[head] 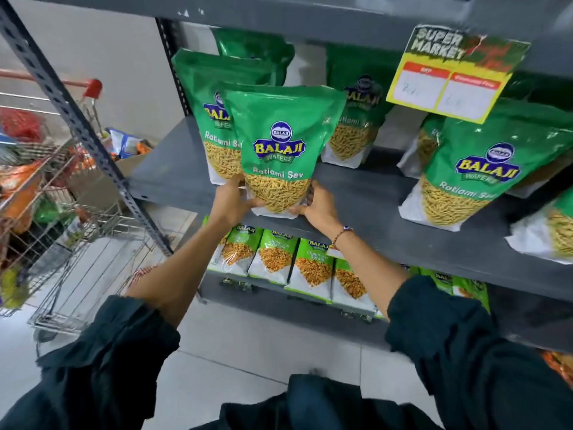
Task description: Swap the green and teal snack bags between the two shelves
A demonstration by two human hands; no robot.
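Sleeves (pixel 117 346) rolled, both hands — left (pixel 231 198), right (pixel 319 203) — clasp my bag's (pixel 280 144) base, keeping it upright on the shelf (pixel 372 193) edge.

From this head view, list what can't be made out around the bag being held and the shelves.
- Price tag: handwritten figures too faint and blurred to read.
- Held Ratlami Sev bag: its bottom corners are covered by the left hand and right hand, so whether it rests on the shelf is unclear.
- Lower-shelf bags: small print unreadable; the right forearm hides some.
- Rightmost bags: cut off by the frame edge.
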